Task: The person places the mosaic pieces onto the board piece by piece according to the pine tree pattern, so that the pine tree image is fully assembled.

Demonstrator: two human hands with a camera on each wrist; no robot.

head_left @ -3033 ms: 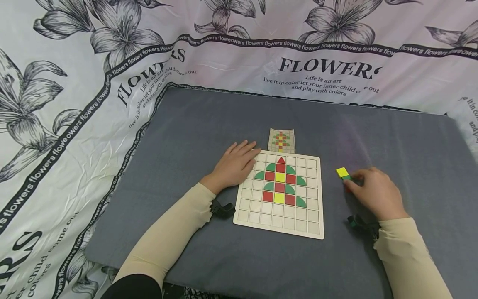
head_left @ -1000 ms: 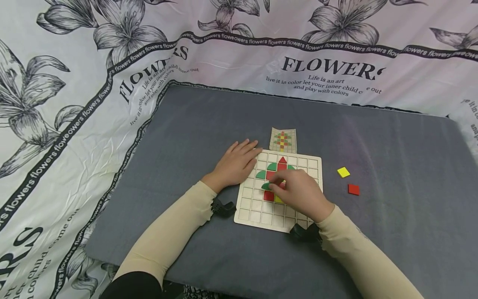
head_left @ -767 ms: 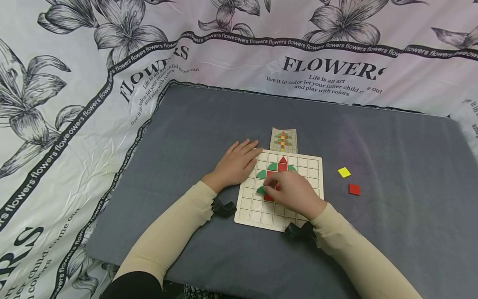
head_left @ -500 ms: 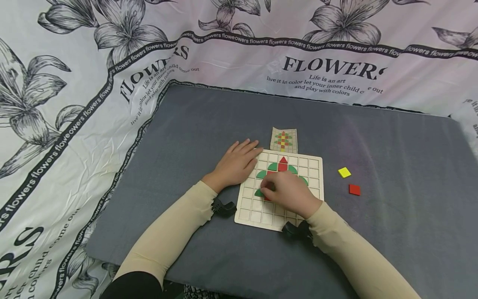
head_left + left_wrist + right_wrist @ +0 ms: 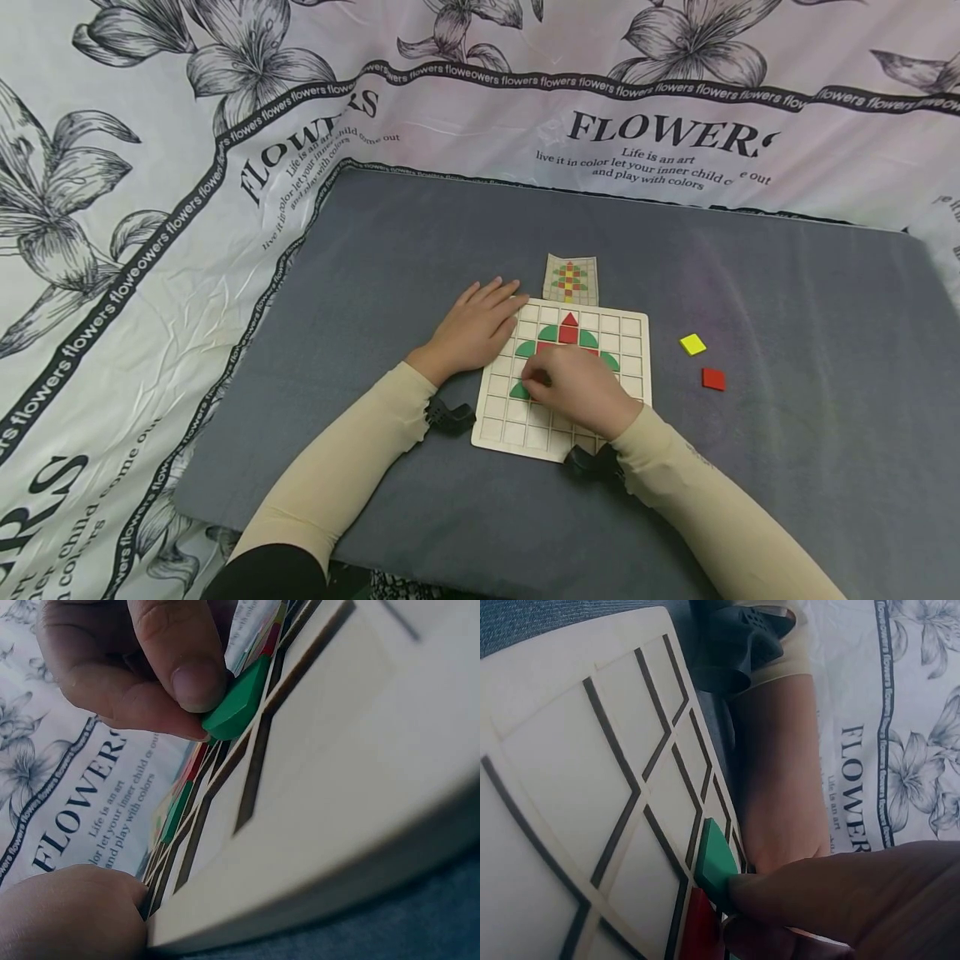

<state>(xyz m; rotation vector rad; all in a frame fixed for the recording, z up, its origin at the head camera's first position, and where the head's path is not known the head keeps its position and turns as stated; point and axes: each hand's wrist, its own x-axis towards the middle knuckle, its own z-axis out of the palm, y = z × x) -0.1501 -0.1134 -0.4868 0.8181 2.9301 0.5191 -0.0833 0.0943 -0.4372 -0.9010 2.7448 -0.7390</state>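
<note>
A pale wooden grid board (image 5: 517, 435) carries red, yellow and green tiles in a tree-like pattern. My right hand (image 5: 588, 385) bends over its middle and pinches a green quarter-circle tile (image 5: 519, 390) between thumb and finger. In the left wrist view that green tile (image 5: 241, 705) is tilted, low over a cell. The right wrist view has the green tile (image 5: 715, 862) beside a red square tile (image 5: 700, 926). My left hand (image 5: 474, 329) lies flat with fingers extended at the board's upper left edge. Several middle tiles are hidden under the right hand.
A small card (image 5: 555, 292) printed with a similar tree pattern lies against the board's far edge. Right of the board, a yellow tile (image 5: 693, 344) and a red tile (image 5: 713, 379) lie loose on the grey tabletop (image 5: 795, 350). Flower-printed cloth (image 5: 480, 133) hangs behind.
My right hand has moved from the loose tiles at the right onto the board, bringing the green tile left to the cell beside a red one. My left hand has stayed put.
</note>
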